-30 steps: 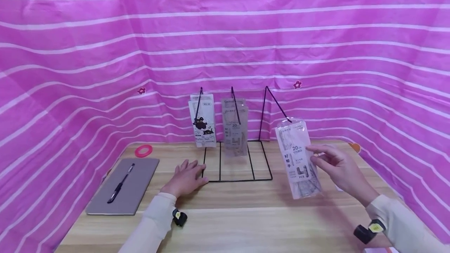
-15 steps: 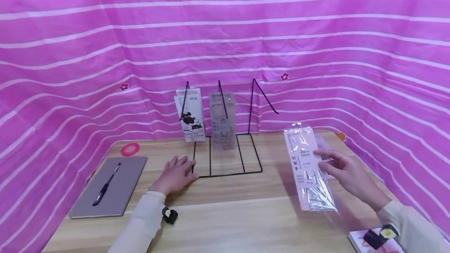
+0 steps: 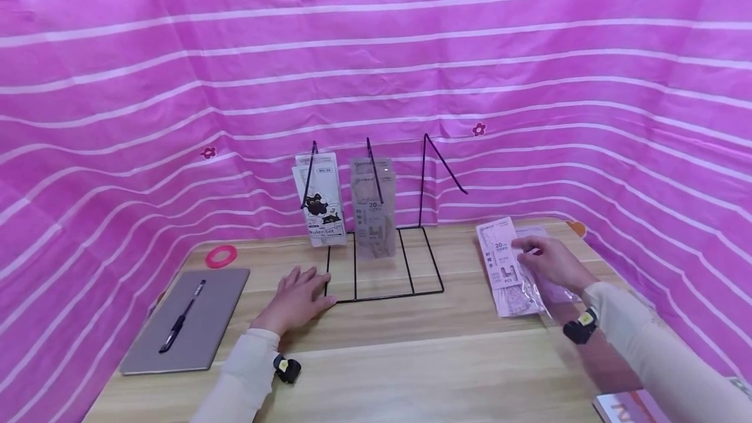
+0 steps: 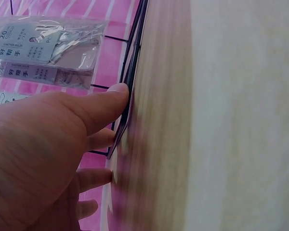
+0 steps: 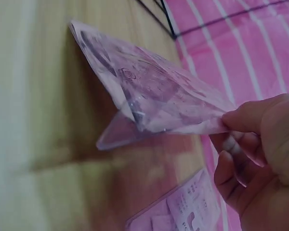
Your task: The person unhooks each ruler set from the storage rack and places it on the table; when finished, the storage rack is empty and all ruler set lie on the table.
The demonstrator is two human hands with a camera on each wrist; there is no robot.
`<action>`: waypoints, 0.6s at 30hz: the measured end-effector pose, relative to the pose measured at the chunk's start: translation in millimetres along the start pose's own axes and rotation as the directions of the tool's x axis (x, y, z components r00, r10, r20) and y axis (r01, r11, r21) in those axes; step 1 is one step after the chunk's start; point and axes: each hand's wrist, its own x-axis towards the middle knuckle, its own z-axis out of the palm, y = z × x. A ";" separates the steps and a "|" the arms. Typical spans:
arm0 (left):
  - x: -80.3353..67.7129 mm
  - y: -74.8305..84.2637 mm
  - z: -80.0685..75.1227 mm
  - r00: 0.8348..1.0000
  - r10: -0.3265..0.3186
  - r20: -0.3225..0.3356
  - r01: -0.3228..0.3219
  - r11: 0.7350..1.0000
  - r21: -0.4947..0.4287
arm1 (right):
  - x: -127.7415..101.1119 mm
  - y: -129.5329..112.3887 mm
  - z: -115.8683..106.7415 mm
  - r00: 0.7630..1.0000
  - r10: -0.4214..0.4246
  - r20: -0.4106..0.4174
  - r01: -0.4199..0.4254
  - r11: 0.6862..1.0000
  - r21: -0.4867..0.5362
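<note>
Head view: the right hand (image 3: 549,261) pinches a clear packet (image 3: 510,267) by its edge, low over the table (image 3: 411,358), right of the wire rack (image 3: 382,260).
Change: a second ago the packet hung at the rack's right hook (image 3: 446,168); now it is off it, carried down and rightward, and that hook is bare.
Right wrist view: thumb and fingers (image 5: 241,144) clamp the packet's (image 5: 154,96) edge; another packet (image 5: 183,211) lies beneath.
Left hand (image 3: 296,299): flat, fingers relaxed, thumb (image 4: 103,103) against the rack's base (image 4: 130,82), unmoved.
Rack: two packets (image 3: 346,204) remain hung.
Judgement: removal looks done; setting down appears near.
</note>
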 end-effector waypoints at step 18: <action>1.1 1.2 1.6 1.000 -0.023 0.004 0.023 1.000 -0.006 | 40.1 26.5 30.9 0.996 0.074 0.040 -0.066 0.984 -0.167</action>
